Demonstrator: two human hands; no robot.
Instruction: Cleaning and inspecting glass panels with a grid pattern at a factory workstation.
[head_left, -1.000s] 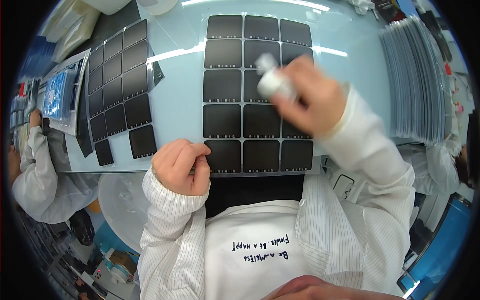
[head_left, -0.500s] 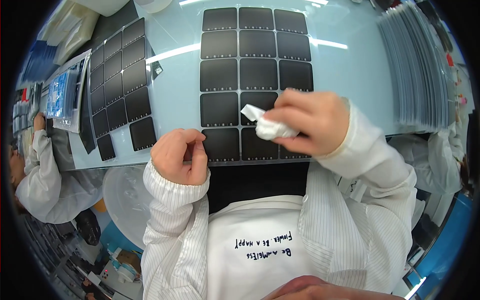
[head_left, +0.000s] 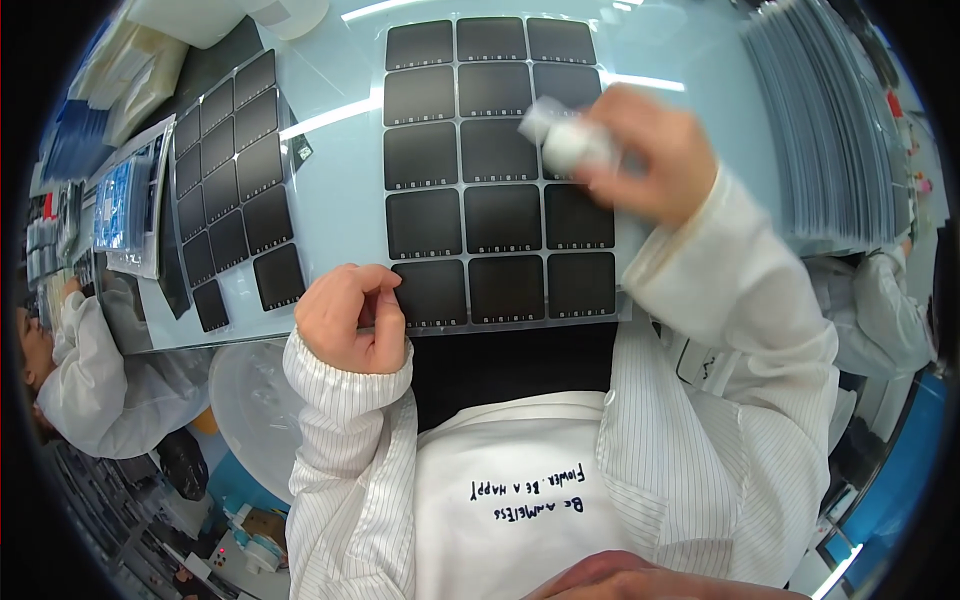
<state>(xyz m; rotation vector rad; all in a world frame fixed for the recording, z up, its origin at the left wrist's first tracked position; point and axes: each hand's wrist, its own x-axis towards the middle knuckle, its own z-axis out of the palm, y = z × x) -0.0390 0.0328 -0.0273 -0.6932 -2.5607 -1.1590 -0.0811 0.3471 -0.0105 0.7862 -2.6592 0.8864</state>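
A clear-edged sheet of dark rectangular panels (head_left: 505, 218), laid out in three columns, lies flat on the glossy table in front of me. My right hand (head_left: 650, 150) is closed around a crumpled white wiping cloth (head_left: 575, 146) over the panels in the sheet's right column; motion blurs the hand, and whether the cloth touches the surface I cannot tell. My left hand (head_left: 350, 318) rests at the sheet's near left corner, its fingers curled and the thumb and forefinger close together against the edge. Whatever lies between those fingertips is hidden.
Another sheet of dark panels (head_left: 222, 158) lies at the left, beside blue-and-white packets (head_left: 122, 205). A long row of thin grey sheets (head_left: 825, 130) stands on the right. Below the table's left edge is a translucent bin (head_left: 250, 410). A co-worker's white sleeve (head_left: 85, 375) shows at far left.
My right hand has carried the cloth away from me, from the sheet's near rows toward its upper right. The left hand stays at the corner. The view has shifted slightly.
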